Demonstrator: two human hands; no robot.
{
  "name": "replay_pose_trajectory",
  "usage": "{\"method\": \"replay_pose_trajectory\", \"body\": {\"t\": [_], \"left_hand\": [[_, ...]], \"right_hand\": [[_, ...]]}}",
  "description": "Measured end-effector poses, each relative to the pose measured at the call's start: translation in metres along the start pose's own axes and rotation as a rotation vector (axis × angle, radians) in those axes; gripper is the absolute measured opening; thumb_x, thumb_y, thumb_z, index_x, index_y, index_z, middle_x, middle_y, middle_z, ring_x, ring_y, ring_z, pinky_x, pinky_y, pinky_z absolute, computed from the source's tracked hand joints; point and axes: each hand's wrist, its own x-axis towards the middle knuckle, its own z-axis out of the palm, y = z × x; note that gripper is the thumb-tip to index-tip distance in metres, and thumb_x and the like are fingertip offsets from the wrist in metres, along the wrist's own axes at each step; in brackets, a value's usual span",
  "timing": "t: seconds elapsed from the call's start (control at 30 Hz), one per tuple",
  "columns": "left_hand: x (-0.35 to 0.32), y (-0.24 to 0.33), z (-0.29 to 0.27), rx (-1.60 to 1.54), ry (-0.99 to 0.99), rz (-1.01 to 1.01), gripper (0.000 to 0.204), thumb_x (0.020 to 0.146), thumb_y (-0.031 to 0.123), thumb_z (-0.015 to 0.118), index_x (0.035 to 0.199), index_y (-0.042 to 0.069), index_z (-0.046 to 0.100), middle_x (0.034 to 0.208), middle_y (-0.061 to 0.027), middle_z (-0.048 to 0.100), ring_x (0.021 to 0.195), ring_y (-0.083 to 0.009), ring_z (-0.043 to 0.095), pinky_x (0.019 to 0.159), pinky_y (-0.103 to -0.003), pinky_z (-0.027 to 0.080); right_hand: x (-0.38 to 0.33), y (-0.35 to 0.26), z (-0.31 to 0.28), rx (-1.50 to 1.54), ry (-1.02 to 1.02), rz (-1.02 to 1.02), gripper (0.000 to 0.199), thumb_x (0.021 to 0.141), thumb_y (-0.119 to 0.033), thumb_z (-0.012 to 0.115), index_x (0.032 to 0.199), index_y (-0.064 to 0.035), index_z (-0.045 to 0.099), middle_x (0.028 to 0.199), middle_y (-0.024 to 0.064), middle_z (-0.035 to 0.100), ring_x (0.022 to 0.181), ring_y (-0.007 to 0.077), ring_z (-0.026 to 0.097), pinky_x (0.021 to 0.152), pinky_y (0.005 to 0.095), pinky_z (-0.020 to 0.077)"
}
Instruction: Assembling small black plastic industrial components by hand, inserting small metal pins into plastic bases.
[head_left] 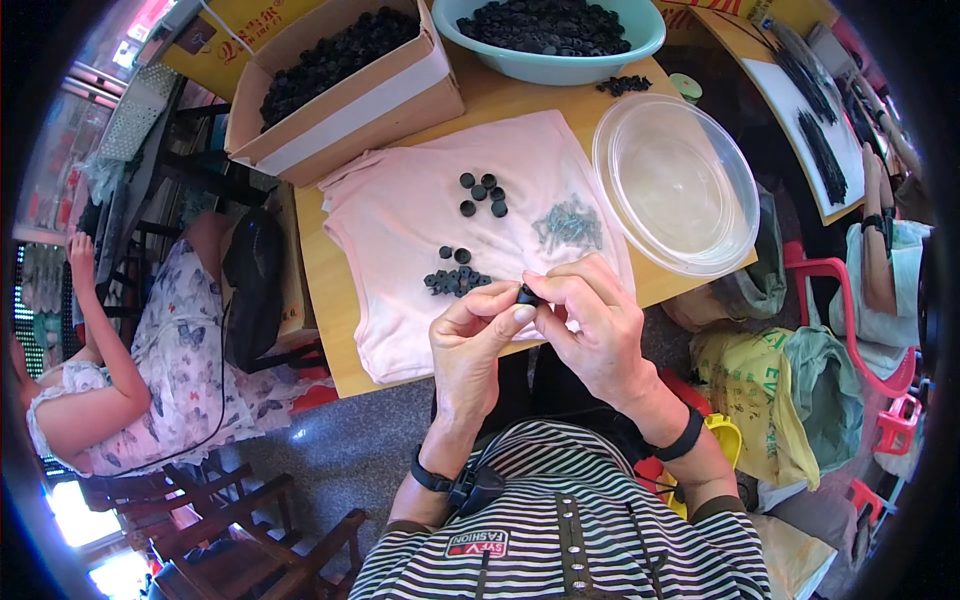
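At a wooden worktable (320,290), my left hand (470,345) and my right hand (590,320) meet over the near edge of a pink cloth (400,250), both closed in a fingertip pinch on one small black plastic cap (526,294); my left thumb and forefinger grip it from the left, my right fingers curl round it from the right, and the cap itself is mostly hidden between them. Just beyond my left fingers lies a tight cluster of black caps (456,281) on the cloth; a second loose group of caps (481,193) sits farther up, and a small heap of silver screws (567,223) lies just beyond my right hand. To the right of the cloth stands a clear plastic bowl (676,183); at the far edge of the table are a teal basin (560,62) heaped with black parts and a cardboard box (345,95) holding more of them. A person in a butterfly-print dress (175,350) sits to my left; another person's arm (878,240) shows at the right by a red plastic chair (840,300).
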Motion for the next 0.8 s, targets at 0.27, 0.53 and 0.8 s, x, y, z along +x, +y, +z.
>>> {"method": "replay_pose_trajectory", "body": {"t": [0.27,0.53,0.8], "left_hand": [[0.01,-0.001,-0.004,0.092,-0.019,-0.031,0.019,0.08,-0.003,0.071,0.098,-0.001,0.067,0.102,-0.0088,0.065,0.093,-0.0119,0.061,0.085,-0.025,0.049],[0.044,0.039,-0.043,0.891,0.192,0.276,0.017,0.087,0.007,0.065,0.103,0.001,0.068,0.089,-0.0035,0.065,0.079,-0.0088,0.056,0.073,-0.022,0.046],[0.052,0.034,-0.052,1.061,0.068,0.273,0.018,0.084,0.008,0.067,0.099,-0.001,0.067,0.089,-0.0078,0.064,0.073,-0.015,0.059,0.068,-0.026,0.047]], "right_hand": [[0.022,0.004,-0.018,-0.046,-0.22,0.095,0.022,0.07,0.001,0.07,0.091,-0.0008,0.063,0.08,0.0107,0.059,0.074,0.0263,0.057,0.066,0.0337,0.0472],[0.151,0.046,-0.055,-0.443,-0.237,0.32,0.026,0.078,-0.017,0.071,0.096,0.0017,0.066,0.086,0.0145,0.066,0.072,0.0276,0.062,0.068,0.0369,0.0473],[0.197,0.121,-0.038,-0.891,0.115,0.026,0.047,0.084,-0.033,0.065,0.116,0.0006,0.058,0.109,0.0199,0.062,0.102,0.0337,0.059,0.086,0.039,0.0464]]}}
